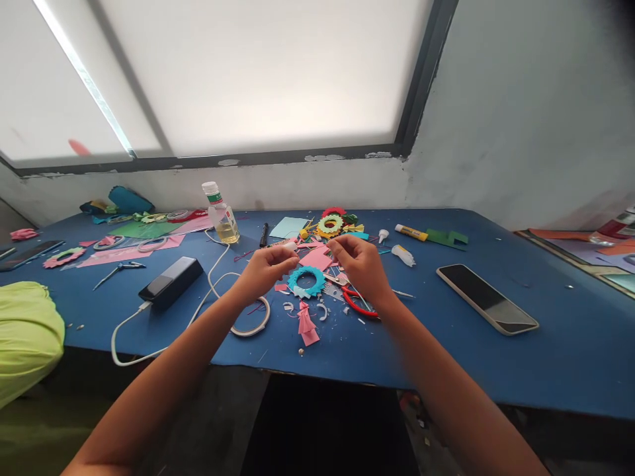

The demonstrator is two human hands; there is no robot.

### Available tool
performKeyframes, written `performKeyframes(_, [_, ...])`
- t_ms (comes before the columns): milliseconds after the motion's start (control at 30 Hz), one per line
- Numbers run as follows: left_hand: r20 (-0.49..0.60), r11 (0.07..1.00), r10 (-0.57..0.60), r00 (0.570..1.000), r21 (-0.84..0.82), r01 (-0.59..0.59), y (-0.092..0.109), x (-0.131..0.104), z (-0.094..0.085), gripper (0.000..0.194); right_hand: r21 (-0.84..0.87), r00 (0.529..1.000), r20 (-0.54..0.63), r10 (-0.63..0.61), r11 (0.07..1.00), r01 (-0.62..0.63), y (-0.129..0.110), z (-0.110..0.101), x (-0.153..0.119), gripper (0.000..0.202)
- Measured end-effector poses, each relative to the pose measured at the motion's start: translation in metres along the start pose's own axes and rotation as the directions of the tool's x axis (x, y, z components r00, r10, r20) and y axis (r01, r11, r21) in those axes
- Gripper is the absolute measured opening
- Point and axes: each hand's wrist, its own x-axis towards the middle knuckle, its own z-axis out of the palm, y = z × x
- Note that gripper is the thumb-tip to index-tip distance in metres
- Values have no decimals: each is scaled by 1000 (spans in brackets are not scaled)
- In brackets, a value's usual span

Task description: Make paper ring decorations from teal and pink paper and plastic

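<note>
My left hand [268, 268] is raised over the table with thumb and fingers pinched together. A small white object shows behind its fingertips; I cannot tell whether they hold it. Opposite it, my right hand [361, 266] is pinched too, and anything between its fingertips is too small to make out. Between and below the hands lies a blue paper ring [306, 283] with a jagged edge. A pleated pink paper strip [307, 325] hangs toward the front edge from it. Red-handled scissors [358, 303] lie partly under my right hand. Pink paper pieces [317, 258] lie behind the ring.
A tape roll [254, 324], a black power bank [171, 284] with a white cable, and a bottle of yellowish liquid [223, 221] stand left. A phone [486, 299] and a yellow glue tube [411, 232] lie right. Someone's lime-green clothing [30, 337] is at far left.
</note>
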Motion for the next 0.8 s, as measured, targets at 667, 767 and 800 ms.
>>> performKeyframes(667, [82,993,121,989,-29,-119,22,-27,34,22,137,980,170,-103,987,80,-42,-21,-34,16])
performKeyframes(767, [129,988,156,979,-14,-155,30,-30,40,17,85,977,157,-143,988,131,-44,-24,-35,17])
performKeyframes(800, [126,987,162,979,-12,-162,31,-30,41,15,79,980,139,-141,988,131,-43,-25,-36,17])
